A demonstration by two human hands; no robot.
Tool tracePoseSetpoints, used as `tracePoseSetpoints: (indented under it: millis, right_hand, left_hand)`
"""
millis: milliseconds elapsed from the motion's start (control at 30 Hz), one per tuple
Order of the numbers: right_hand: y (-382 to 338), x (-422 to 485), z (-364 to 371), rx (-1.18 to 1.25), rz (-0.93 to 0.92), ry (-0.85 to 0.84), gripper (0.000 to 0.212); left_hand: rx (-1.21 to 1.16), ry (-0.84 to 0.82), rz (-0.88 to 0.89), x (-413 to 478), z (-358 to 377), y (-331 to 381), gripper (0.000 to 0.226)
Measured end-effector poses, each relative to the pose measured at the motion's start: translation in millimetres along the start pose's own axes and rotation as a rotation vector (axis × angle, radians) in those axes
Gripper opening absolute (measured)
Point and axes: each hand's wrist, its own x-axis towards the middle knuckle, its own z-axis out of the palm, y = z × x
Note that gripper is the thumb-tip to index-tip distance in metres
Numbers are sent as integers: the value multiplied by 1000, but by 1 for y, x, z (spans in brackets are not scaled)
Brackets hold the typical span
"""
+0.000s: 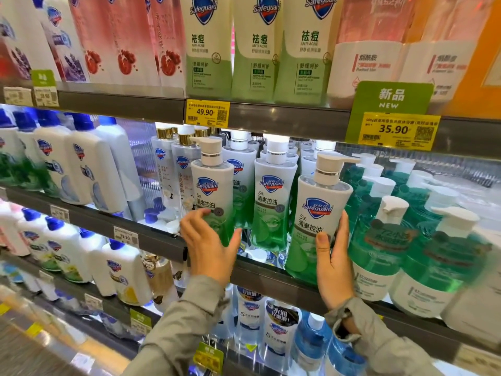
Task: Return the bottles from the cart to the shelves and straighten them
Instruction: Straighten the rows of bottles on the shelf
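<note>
Three white-and-green Safeguard pump bottles stand in a row at the front of the middle shelf (271, 272). My left hand (208, 245) wraps around the lower part of the left bottle (212, 185), thumb on one side and fingers on the other. My right hand (334, 261) grips the right bottle (320, 213) near its base; that bottle leans slightly and sits at the shelf's front edge. The middle bottle (273, 196) stands untouched between them. More of the same bottles stand in rows behind.
Teal pump bottles (385, 240) crowd the shelf right of my right hand. Clear gold-capped bottles (173, 164) and white blue-capped bottles (81, 169) stand to the left. Tall green Safeguard bottles (254, 50) fill the shelf above, with yellow price tags (207, 112) on its rail.
</note>
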Motion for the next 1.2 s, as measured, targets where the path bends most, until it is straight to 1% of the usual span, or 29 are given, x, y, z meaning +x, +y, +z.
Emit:
tracePoseSetpoints:
  millis: [67, 100, 167, 233, 300, 467, 600, 700, 800, 867, 1000, 1200]
  right_hand:
    - [0, 0, 0, -6, -6, -3, 53]
    - [0, 0, 0, -7, -7, -7, 55]
    - [-1, 0, 0, 0, -7, -14, 59]
    - [-2, 1, 1, 11, -7, -26, 74]
    - [-1, 1, 1, 17, 2, -23, 81]
    - [-3, 1, 1, 42, -14, -9, 81]
    - [-1, 1, 1, 41, -3, -10, 78]
    - [1, 2, 0, 33, 4, -5, 78]
    - [3, 2, 1, 12, 6, 2, 76]
    - [4, 1, 2, 3, 9, 9, 74]
    - [4, 1, 1, 12, 1, 3, 76]
    - [3, 1, 0, 2, 1, 7, 78]
  left_hand:
    - [36, -104, 146, -12, 5, 10, 63]
    - [15, -175, 171, -15, 8, 16, 61]
    - [-71, -277, 165, -15, 13, 27, 63]
    - [-118, -304, 137, -10, 20, 35, 71]
    - [-128, -328, 108, -4, 28, 39, 79]
    - [-109, -370, 43, 5, 48, 43, 100]
    - [-155, -394, -68, 9, 65, 46, 108]
    - [-197, -390, -143, 12, 79, 48, 107]
    - [-252, -343, -212, 17, 89, 48, 97]
    - [-229, -332, -211, 18, 92, 46, 93]
    - [-164, -345, -185, 16, 90, 44, 98]
    - [-95, -364, -162, 13, 80, 43, 100]
